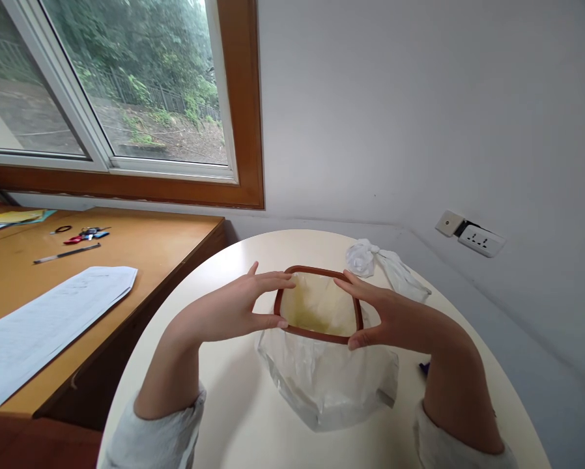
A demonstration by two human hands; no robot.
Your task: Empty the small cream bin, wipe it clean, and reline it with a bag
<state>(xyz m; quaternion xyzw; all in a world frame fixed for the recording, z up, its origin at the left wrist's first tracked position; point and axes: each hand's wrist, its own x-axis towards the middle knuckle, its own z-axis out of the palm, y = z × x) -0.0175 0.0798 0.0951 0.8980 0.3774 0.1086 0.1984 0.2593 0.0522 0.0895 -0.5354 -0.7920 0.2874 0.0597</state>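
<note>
A brown rounded-square rim [316, 336] sits around the mouth of a small bin on the white round table. A translucent white plastic bag [324, 384] lines it and hangs in folds outside, below the rim. The inside looks pale with a yellowish patch. My left hand [253, 303] grips the rim's left side, thumb at the near corner and fingers at the far one. On the right side my right hand [370, 309] holds the rim in the same way. The bag hides the bin's outer wall.
A knotted white plastic bag [363, 258] lies on the table [228, 417] behind my right hand. Under my right forearm a dark blue item [424, 369] partly shows. The wooden desk [175, 234] at left bears papers [53, 326], a pen [66, 253] and keys [90, 232].
</note>
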